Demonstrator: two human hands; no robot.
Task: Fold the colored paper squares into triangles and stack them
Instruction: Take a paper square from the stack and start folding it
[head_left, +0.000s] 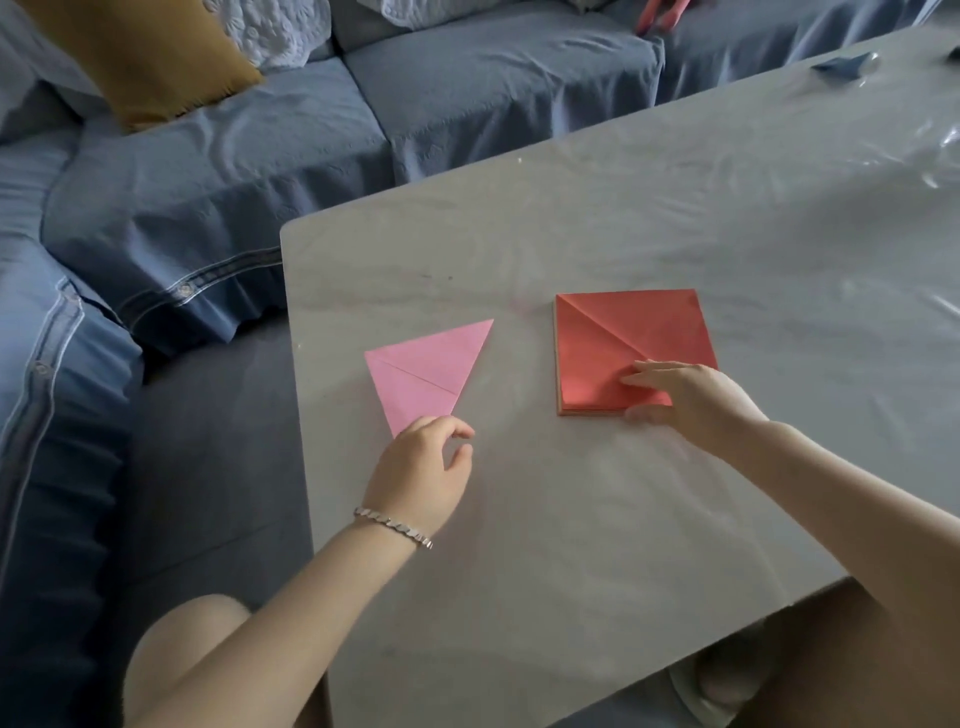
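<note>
1. Head view: a blue sofa (208, 197) fills the left and upper part of the frame and wraps around two sides of the table.
2. A grey table (623, 519) takes up the centre and right. It is covered by a clear film that shows glare at the far right.
3. A mustard cushion (150, 57) lies on the sofa at upper left, well apart from the table.
4. A stack of red paper squares (660, 322) lies flat on the table, right of centre. Its top sheet carries a diagonal crease running from the far-left corner toward the near-right corner.
5. A pink triangle (426, 369), already folded, lies flat on the table to the left of the red stack and apart from it. One edge of a folded layer crosses its face, and its narrow tip points toward the person.
6. The right hand (691, 400) rests on the near-right corner of the red stack. Its fingers (644, 382) are extended, held together and laid on the top sheet. Its thumb (641, 414) lies along the near edge of the stack.
7. The left hand (421, 467) covers the near tip of the pink triangle. Its fingers are loosely curled, with a gap between thumb and forefinger. Whether it holds the paper cannot be determined.
8. A silver bracelet (392, 526) encircles the left wrist.
</note>
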